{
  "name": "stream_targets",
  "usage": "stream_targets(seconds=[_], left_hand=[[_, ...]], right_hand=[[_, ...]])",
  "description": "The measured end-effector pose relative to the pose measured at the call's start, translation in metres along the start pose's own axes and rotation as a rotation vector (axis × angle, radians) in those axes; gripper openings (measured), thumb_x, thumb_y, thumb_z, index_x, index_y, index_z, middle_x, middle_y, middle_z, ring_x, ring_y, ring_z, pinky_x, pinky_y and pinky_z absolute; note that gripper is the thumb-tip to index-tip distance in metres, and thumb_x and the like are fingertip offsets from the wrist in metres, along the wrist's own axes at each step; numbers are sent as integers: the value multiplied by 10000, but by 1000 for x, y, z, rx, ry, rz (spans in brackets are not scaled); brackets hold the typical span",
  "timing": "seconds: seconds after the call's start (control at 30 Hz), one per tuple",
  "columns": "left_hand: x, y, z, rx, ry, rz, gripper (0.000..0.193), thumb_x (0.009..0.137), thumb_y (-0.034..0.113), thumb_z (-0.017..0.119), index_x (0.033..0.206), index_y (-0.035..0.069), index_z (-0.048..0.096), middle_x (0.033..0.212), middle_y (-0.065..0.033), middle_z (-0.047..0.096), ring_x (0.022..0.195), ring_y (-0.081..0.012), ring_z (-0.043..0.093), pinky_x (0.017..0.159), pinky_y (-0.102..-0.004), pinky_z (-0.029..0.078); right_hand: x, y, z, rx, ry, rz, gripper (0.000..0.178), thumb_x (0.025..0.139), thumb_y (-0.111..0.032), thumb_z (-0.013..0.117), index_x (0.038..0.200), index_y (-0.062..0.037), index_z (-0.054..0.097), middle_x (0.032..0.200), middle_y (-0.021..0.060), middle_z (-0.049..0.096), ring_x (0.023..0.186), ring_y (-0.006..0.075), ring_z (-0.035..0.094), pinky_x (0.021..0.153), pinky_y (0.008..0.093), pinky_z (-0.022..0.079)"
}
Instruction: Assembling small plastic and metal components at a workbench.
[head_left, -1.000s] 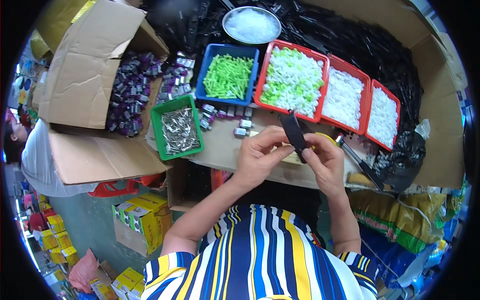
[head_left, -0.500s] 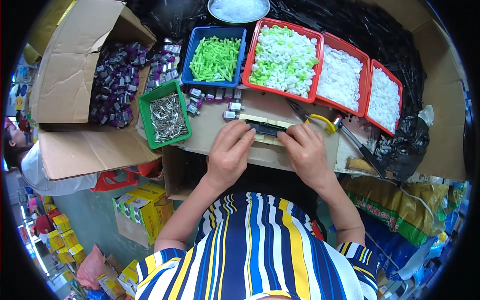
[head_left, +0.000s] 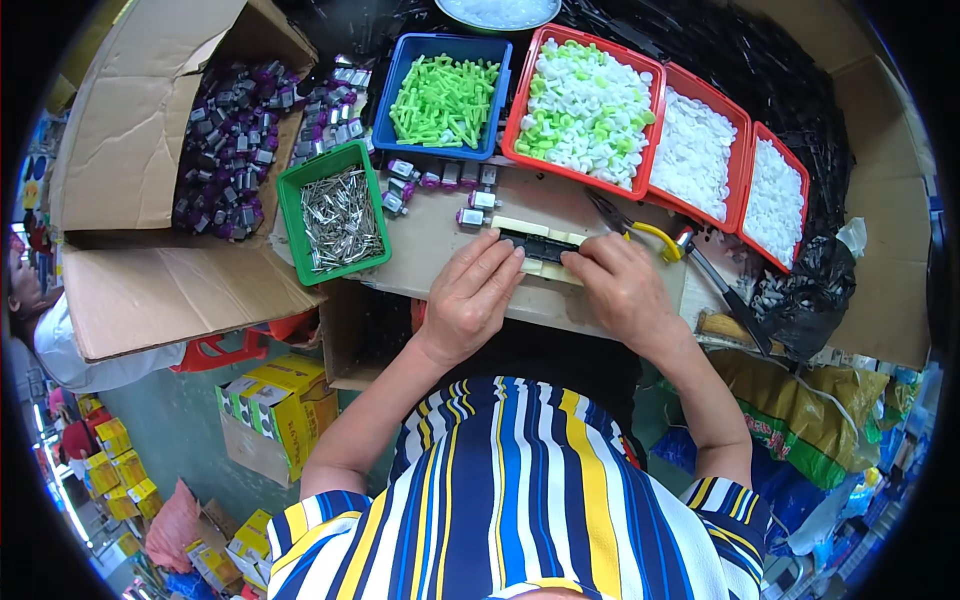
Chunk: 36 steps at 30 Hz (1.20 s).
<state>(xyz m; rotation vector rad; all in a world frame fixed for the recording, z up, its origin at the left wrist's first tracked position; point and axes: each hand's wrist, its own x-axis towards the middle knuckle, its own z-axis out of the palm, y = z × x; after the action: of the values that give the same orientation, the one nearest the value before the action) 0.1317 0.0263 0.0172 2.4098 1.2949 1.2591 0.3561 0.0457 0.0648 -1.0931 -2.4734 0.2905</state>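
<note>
A long, narrow black plastic part (head_left: 541, 246) lies in a cream-coloured holder (head_left: 551, 271) near the table's front edge. My left hand (head_left: 466, 300) is closed, its fingers pressed together on the left end of that part. At the right end, my right hand (head_left: 628, 292) pinches the part between thumb and fingers. Just beyond my left hand stand small silver motors with purple ends (head_left: 484, 200). Pliers with yellow handles (head_left: 657, 238) rest to the right of my right hand, beside a black-handled hammer (head_left: 728, 294). My fingers hide both ends of the black part.
A green bin (head_left: 291, 225) holds metal pins. Behind are a blue bin (head_left: 440, 151) of green plastic pieces and red bins (head_left: 575, 178) of white and green pieces. An open cardboard box (head_left: 125, 140) of motors stands left. A black plastic bag (head_left: 815, 300) lies right.
The whole view has shifted slightly, so the bins sit higher in it. Both hands stay on the black part; my right hand's fingers have bent in more.
</note>
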Motion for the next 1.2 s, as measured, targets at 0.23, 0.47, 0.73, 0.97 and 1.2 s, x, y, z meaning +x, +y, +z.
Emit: stream_targets(seconds=[0.23,0.47,0.73,0.97,1.2], left_hand=[[0,-5,-19,-95,163,-161,360,780,-45,735,1129,39,712,1136,-137,641,1025,-314,638,855,-370,532],[-7,-4,-39,-64,218,-324,311,809,-25,723,1116,21,706,1089,-132,640,944,-276,631,781,-338,527],[-11,-2,-36,-121,206,-437,274,849,13,710,1122,-11,693,1095,-137,656,970,-248,652,838,-318,515],[-2,-2,-33,-225,280,-454,263,856,19,709,1116,-16,698,1071,-135,663,953,-243,656,828,-315,516],[-2,-5,-40,-194,278,-452,255,843,17,712,1097,-7,703,1051,-134,657,932,-270,650,808,-339,516]], right_hand=[[38,-15,-7,180,109,63,226,799,-72,721,1015,-27,673,936,105,614,845,302,622,737,391,474],[92,-49,48,-48,10,69,128,808,-143,693,842,-43,621,923,110,542,948,278,542,714,421,428],[97,-48,51,-136,22,93,88,726,-73,631,787,-11,623,892,124,556,951,299,554,711,424,432],[99,-47,46,-90,-61,61,148,751,-103,694,854,-22,624,895,123,570,952,305,556,735,432,420],[80,-28,3,225,138,175,214,803,-74,737,975,-1,632,928,118,636,829,288,633,739,375,500]])
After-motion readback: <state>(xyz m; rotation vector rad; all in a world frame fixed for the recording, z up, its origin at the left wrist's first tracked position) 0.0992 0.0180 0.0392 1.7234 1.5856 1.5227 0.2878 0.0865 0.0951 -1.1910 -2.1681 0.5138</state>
